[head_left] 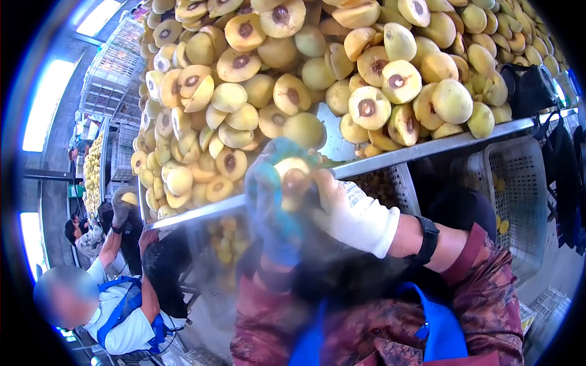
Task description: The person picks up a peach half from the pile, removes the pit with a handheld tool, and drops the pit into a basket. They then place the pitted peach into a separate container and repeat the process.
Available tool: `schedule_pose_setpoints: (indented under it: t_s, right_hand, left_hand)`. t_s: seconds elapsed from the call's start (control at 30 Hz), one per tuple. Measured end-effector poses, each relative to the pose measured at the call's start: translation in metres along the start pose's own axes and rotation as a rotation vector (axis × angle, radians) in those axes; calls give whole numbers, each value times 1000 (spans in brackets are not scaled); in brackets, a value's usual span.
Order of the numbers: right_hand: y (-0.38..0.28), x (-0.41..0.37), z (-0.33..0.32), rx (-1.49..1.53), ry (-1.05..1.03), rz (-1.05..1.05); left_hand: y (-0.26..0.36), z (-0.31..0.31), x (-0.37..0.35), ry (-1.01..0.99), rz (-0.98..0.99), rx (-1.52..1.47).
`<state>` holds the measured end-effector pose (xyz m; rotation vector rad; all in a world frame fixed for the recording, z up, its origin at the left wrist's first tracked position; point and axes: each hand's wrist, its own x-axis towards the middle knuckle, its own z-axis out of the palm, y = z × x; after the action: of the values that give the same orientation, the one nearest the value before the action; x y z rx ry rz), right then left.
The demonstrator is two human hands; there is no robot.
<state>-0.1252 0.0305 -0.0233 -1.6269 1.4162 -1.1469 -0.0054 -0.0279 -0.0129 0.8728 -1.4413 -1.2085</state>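
Observation:
Both gloved hands meet at the table's metal edge, in the middle of the view. My left hand (pixel 271 195), in a blue-grey glove blurred by motion, is wrapped round a halved yellow fruit (pixel 292 168) whose brown centre faces up. My right hand (pixel 351 210), in a white glove with a black band at the wrist, has its fingers closed against the fruit's right side. Its fingertips are smeared, and whether they hold a tool cannot be made out. Halved yellow fruits (pixel 241 64) with brown centres lie heaped just beyond the hands.
The metal table edge (pixel 421 149) runs across the view. Crates (pixel 519 201) stand below it at the right, and a basket of fruit pieces (pixel 226 244) is below at the left. A co-worker (pixel 122 305) sits at the left, a gloved hand raised. A dark container (pixel 530 90) is at the right.

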Motion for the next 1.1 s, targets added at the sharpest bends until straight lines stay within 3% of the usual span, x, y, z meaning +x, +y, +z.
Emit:
schedule_pose_setpoints:
  t_s: [0.1, 0.13, 0.2, 0.27, 0.4, 0.5, 0.63, 0.7, 0.73, 0.83, 0.9, 0.97, 1.1]
  right_hand:
    - [1, 0, 2, -26, -71, -22]
    - [0, 0, 1, -29, -108, -15]
    - [-2, -2, 0, -25, -189, 24]
    - [-8, -5, -2, 166, -183, 146]
    - [-12, -11, -3, 307, -162, 144]
    - [-20, -14, -10, 127, -201, 208]
    - [8, -18, 13, 211, -102, 13]
    - [7, -20, 15, 254, -49, 22]
    - [6, -18, 15, 244, -83, 60]
    - [10, -11, 20, 217, -123, 96]
    - [15, -9, 27, 195, -72, 18]
    - [11, -12, 22, 318, -116, 139]
    - [14, -9, 28, 324, -87, 146]
  left_hand:
    - [-3, -8, 0, -24, 136, 303]
    - [-3, -10, -1, -9, 67, 232]
    - [0, -9, -1, -34, 148, 416]
    - [2, -8, -2, -39, 194, 514]
    - [-6, -19, -3, -80, 285, 580]
    - [-6, -13, -5, -67, 255, 349]
    - [-1, -3, -8, -35, 147, 155]
    - [-3, -7, -10, -5, 113, 229]
    - [-4, -3, -9, 13, 17, 39]
    - [-7, -8, -11, 47, 21, 218]
    - [-8, -8, -14, 61, 19, 140]
    - [-5, -5, -13, 73, 20, 61]
    - [3, 2, -19, 79, 39, 232]
